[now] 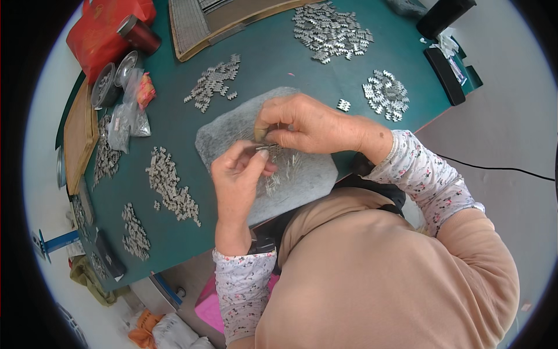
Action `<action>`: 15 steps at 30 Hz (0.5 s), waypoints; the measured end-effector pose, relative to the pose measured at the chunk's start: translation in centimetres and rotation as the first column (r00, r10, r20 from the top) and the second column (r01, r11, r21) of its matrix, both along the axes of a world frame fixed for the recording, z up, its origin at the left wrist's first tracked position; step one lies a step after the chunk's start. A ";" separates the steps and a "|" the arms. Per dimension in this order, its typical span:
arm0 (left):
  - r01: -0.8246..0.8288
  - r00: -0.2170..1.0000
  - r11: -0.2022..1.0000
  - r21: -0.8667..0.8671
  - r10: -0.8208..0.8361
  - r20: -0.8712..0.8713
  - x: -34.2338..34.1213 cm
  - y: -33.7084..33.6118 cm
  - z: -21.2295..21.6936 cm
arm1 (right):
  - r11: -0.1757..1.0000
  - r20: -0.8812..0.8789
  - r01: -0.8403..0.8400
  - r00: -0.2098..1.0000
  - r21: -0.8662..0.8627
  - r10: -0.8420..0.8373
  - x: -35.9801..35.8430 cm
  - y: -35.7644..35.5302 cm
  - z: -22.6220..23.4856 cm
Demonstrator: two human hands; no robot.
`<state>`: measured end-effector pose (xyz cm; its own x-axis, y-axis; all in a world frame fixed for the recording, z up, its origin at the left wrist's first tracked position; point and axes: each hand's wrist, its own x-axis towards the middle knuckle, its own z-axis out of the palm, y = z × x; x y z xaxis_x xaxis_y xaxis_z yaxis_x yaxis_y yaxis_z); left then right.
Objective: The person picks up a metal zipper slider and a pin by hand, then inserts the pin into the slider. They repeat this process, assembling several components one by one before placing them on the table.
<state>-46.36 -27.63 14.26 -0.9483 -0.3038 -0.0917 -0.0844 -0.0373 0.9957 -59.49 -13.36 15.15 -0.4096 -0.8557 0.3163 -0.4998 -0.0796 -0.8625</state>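
Over a grey mat (224,135), my two hands meet fingertip to fingertip. My left hand (235,174) pinches a small, narrow metal piece (266,146) between thumb and forefinger. From the right, my right hand (305,125) comes in with its fingers closed at the same piece. Whatever its fingertips hold is too small or hidden to make out. Thin silvery pins (282,174) lie loose on the mat beneath and beside my hands.
Piles of small notched metal pieces (331,32) cover parts of the green table (264,67). One small block (343,105) lies near my right wrist. To the left are clear plastic bags (122,125), a round container (104,86) and a red bag (107,35). A wood-edged tray (244,24) stands at the back.
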 end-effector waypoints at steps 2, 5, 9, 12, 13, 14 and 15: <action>-0.015 1.000 1.000 -0.011 0.015 -0.016 0.5 0.0 0.7 | 1.000 -0.051 -0.025 0.998 -0.006 0.025 0.5 -0.2 0.8; -0.021 0.999 1.000 -0.003 0.021 -0.028 0.2 -0.3 0.5 | 0.994 0.074 -0.059 0.996 0.095 0.052 0.1 -0.6 1.1; -0.007 1.000 1.000 -0.008 0.007 -0.002 0.0 -0.3 0.2 | 0.992 0.164 -0.080 0.984 0.093 0.064 -0.2 -0.7 0.6; -0.005 1.000 1.000 0.010 0.006 0.000 0.3 -0.4 0.4 | 0.993 0.159 -0.073 0.986 0.089 0.058 0.1 -0.7 1.1; 0.004 1.000 1.000 0.030 -0.004 -0.001 0.5 -0.6 0.2 | 0.995 0.122 -0.058 0.991 0.084 0.047 0.2 -0.8 1.2; 0.005 1.000 1.000 0.022 -0.005 -0.007 0.5 -0.5 0.2 | 0.989 0.080 -0.046 0.996 0.137 0.035 0.2 -0.5 1.8; 0.011 1.000 1.000 0.001 -0.011 0.004 0.9 -0.7 0.1 | 0.990 0.082 -0.088 0.993 0.108 0.080 0.5 -0.6 1.6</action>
<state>-45.44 -28.36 14.38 -0.9512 -0.2934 -0.0961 -0.0891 -0.0372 0.9953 -59.04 -13.99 16.79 -0.3543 -0.9162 0.1870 -0.4267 -0.0195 -0.9042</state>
